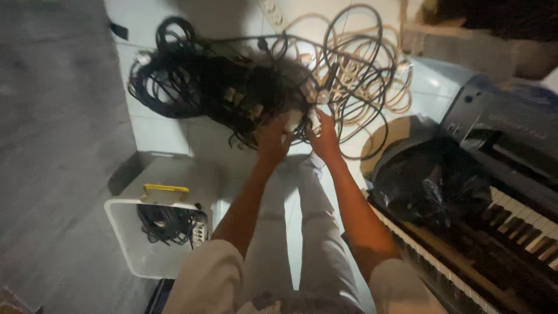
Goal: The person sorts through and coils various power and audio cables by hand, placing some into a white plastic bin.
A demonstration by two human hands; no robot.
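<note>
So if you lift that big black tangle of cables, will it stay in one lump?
Probably not. The tangle of black cables looks floppy, with loops likely to sag and snag the beige cables. It seems bulky, perhaps heavy; both hands are on it.

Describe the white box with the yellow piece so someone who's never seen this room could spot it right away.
Start at the big tangle of black cables on the pale tiled floor, then look toward the person's left knee. The white box sits there, holding a small black cable coil. Only it has a yellow piece on its rim.
</note>
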